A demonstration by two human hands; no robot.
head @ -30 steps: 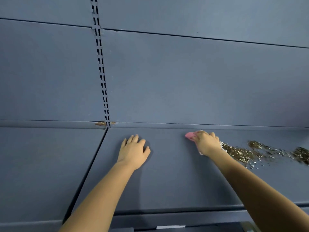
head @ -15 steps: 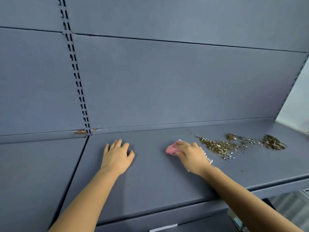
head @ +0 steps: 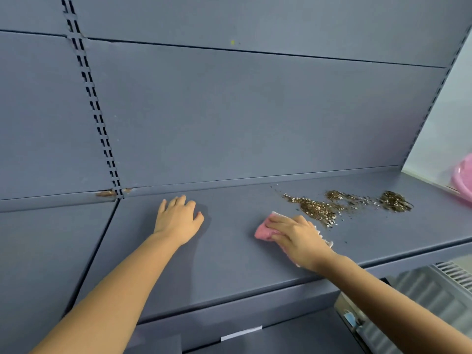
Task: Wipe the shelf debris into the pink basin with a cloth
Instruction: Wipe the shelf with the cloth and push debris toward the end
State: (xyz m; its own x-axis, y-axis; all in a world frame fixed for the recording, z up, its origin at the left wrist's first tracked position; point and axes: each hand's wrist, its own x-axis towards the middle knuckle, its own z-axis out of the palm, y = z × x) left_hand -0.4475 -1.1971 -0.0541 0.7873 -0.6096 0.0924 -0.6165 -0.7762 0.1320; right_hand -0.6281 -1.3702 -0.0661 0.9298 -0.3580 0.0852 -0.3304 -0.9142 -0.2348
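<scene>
The debris (head: 344, 204) lies in a band along the shelf (head: 229, 251), its long axis running toward the shelf's right end, where the pink basin (head: 463, 180) shows just past the edge. The pink cloth (head: 264, 232) sits just left of the band, pressed flat under the right hand (head: 297, 237). The left hand (head: 178, 219), farther left, rests spread and empty.
</scene>
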